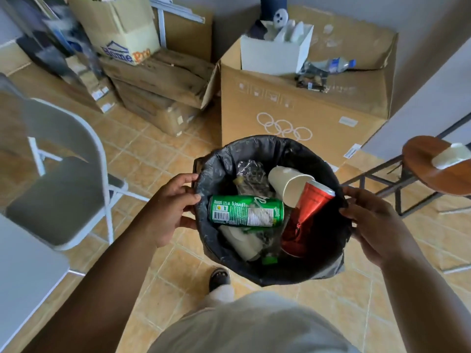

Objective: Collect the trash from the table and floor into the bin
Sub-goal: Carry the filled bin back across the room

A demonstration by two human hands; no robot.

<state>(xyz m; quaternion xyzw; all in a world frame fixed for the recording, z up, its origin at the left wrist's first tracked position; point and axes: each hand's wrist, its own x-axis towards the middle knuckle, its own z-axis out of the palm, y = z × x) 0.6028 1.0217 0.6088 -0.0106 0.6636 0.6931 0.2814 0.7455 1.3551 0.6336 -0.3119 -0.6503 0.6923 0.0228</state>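
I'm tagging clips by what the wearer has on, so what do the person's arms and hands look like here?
Both arms are bare as far up as the frame shows: no sleeves in view. The left hand and right hand wear no gloves, and no rings, watch or wristbands are visible. The nails are short and unpainted where they show.

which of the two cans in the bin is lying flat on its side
The green can, lying sideways across the bin near the left hand. The red can leans steeply, top end up.
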